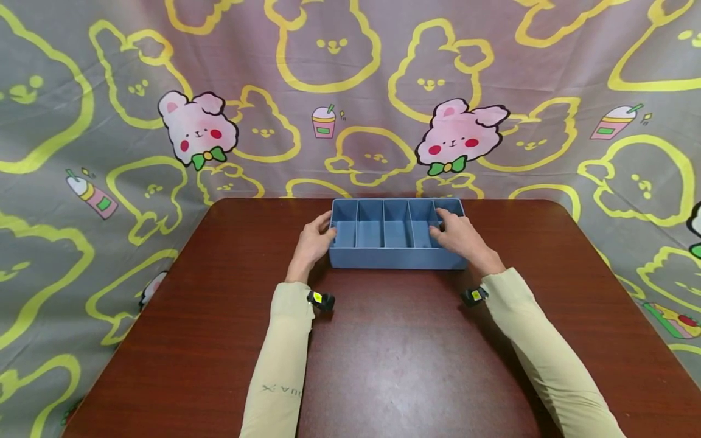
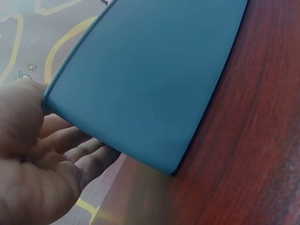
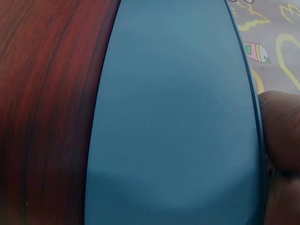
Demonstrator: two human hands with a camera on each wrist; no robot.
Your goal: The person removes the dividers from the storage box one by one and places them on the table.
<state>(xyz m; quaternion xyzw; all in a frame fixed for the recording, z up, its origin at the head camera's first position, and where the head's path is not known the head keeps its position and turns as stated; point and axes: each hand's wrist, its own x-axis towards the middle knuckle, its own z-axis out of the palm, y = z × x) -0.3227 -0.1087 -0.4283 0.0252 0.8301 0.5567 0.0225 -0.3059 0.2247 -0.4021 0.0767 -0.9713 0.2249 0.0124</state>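
Note:
A long blue tray (image 1: 398, 258) with several side-by-side compartments lies on the table near its far edge. My left hand (image 1: 313, 242) grips the tray's left end, the thumb over the rim and the fingers outside the end wall. In the left wrist view, the left fingers (image 2: 96, 164) show behind the tray's corner. My right hand (image 1: 461, 234) reaches over the tray's right end, thumb and index finger apart at the last divider. Whether they pinch that divider is unclear; the other right fingers are hidden. The visible compartments hold nothing.
The tray stands on a dark reddish-brown wooden table (image 1: 383, 365) with rounded far corners. Behind it and to both sides hangs a grey curtain (image 1: 350, 164) with yellow outlines and pink rabbit faces. A small black device (image 1: 322, 300) sits at each wrist.

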